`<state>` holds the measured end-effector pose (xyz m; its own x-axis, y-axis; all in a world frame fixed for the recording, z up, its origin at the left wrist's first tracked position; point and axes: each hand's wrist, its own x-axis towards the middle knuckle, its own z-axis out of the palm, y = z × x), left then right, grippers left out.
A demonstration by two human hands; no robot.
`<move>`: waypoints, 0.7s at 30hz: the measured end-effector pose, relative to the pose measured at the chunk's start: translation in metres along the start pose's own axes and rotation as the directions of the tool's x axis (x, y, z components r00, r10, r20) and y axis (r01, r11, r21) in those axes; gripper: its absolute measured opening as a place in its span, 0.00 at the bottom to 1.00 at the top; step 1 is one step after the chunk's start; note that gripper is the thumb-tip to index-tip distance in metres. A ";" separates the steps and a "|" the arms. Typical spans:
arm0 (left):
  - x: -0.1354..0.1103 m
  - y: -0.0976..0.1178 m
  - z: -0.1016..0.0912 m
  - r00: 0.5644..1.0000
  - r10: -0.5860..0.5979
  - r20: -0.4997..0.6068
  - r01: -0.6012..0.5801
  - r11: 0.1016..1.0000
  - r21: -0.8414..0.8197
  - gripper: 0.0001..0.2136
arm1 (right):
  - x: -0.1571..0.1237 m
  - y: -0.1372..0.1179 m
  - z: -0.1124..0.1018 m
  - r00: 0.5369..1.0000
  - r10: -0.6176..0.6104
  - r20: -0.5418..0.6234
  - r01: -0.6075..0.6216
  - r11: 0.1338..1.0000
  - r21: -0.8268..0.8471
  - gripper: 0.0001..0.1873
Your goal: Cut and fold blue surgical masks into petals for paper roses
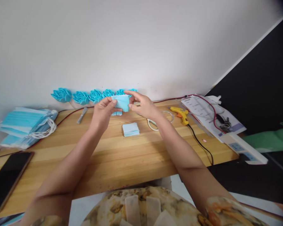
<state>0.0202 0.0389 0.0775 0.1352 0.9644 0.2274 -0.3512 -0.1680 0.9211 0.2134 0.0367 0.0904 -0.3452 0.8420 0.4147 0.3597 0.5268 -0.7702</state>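
Observation:
My left hand (102, 113) pinches the left side of a light-blue folded piece of mask fabric (121, 103), thumb in front and fingers behind. At its right edge is my right hand (143, 106), with the thumb and a finger on the edge and the index finger raised above the corner. The fabric is held up over the table. Below it lies a stack of cut pale-blue rectangles (131, 129), and another small blue piece (117, 113) shows partly behind my left fingers. Scissors (152, 125) with a white handle lie partly hidden by my right forearm.
Several blue fabric flowers (80, 97) line the wall. Blue masks (23, 124) and a phone (10, 179) lie left, near a bundle of grey strips (82, 115). To the right are a clear ring (171, 114), a yellow glue gun (181, 113), papers (202, 110) and a power strip (244, 149).

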 end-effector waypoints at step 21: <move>-0.009 0.004 0.005 0.984 0.094 0.150 -0.153 0.878 0.453 0.13 | -0.001 -0.013 0.002 0.979 -0.031 -0.201 0.042 0.998 0.052 0.09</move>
<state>0.0217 0.0287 0.0808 0.2391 0.9025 0.3582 0.0900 -0.3880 0.9173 0.2078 0.0290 0.0989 -0.1745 0.8317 0.5271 0.2996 0.5548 -0.7762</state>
